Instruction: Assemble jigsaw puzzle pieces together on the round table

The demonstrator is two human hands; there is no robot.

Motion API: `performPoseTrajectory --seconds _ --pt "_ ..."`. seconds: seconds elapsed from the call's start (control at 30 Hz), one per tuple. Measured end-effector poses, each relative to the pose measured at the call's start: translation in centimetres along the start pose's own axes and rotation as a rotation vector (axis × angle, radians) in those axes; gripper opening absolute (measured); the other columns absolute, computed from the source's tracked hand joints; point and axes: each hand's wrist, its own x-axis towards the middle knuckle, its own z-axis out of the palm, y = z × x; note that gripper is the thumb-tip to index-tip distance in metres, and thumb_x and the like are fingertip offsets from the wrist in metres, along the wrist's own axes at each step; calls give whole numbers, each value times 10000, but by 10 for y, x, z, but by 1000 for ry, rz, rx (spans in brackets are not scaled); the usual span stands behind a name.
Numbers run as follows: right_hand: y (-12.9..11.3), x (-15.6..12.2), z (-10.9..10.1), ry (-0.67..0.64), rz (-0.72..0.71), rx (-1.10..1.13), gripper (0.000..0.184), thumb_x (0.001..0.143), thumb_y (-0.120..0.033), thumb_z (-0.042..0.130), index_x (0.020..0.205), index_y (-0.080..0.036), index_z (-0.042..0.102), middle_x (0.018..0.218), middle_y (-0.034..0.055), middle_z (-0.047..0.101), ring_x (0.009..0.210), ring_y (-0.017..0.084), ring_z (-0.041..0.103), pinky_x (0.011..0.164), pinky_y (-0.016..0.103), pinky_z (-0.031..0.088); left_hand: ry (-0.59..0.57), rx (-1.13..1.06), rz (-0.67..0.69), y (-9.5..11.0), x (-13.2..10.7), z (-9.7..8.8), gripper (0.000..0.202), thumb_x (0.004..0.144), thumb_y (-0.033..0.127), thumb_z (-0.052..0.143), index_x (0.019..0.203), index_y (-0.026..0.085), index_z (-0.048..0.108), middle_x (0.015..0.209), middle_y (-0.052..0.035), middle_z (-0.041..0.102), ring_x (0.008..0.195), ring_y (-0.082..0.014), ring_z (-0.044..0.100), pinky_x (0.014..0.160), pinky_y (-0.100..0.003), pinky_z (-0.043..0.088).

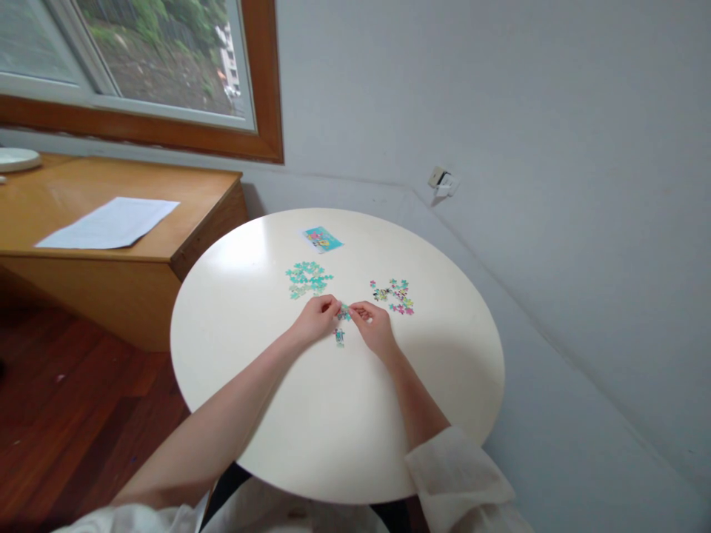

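Note:
Over the middle of the round table, my left hand (pixel 318 320) and my right hand (pixel 375 326) meet with their fingertips pinched. Between them is a small green jigsaw puzzle piece (pixel 345 309), gripped from both sides; whether it is one piece or joined ones is too small to tell. Just below the fingers lie a few joined puzzle pieces (pixel 339 337) with dark and green print. Beyond my left hand spreads a pile of teal and green puzzle pieces (pixel 309 278). To the right of my right hand is a looser pile of pink, yellow and green pieces (pixel 394 296).
A teal picture card (pixel 323 239) lies toward the far side of the white round table (pixel 249 392). At the left stands a wooden desk (pixel 205 196) bearing a sheet of paper (pixel 111 223). A wall with a socket (pixel 443 180) borders the table's right.

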Motion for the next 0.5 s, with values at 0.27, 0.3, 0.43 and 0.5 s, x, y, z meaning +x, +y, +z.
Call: performPoseTrajectory --seconds 0.27,0.3,0.43,0.5 --pt "2 1 1 12 27 26 241 707 -404 576 732 -173 640 673 38 660 622 149 585 588 262 457 2 -10 -3 -4 1 2 275 736 397 453 567 180 467 503 45 417 513 -106 378 528 -243 298" --pt "2 1 1 13 26 30 238 707 -401 575 736 -173 639 679 39 662 626 150 588 593 263 460 3 -10 -3 -5 1 2 274 736 396 454 567 180 467 502 45 417 513 -106 378 525 -241 297" --pt "2 0 1 22 29 41 244 704 -394 571 749 -165 638 682 43 663 629 153 594 600 267 466 4 -8 1 -6 2 3 266 741 377 456 572 173 482 502 43 426 512 -106 384 521 -239 300" --pt "1 1 1 21 35 41 253 702 -401 572 751 -161 640 684 46 666 625 153 595 592 266 466 8 -6 4 -7 2 3 262 743 367 460 576 169 493 503 42 432 510 -105 387 520 -238 302"
